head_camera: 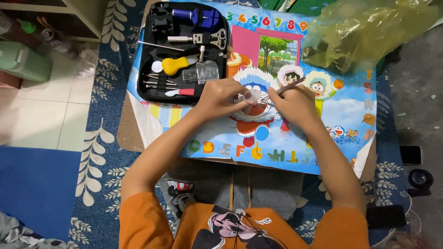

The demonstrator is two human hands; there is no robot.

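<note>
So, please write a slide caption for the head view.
Left hand holds a small clear piece; right hand holds a thin tool beside a black tool case.

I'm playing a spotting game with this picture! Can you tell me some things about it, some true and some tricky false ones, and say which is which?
1. The left hand holds a small clear piece. True.
2. The right hand holds a thin tool. True.
3. The black tool case lies by the right hand. False: it lies on the left-hand side.
4. A tool with a yellow handle lies in the case. True.
5. The plastic bag is red. False: it is yellowish.
</note>
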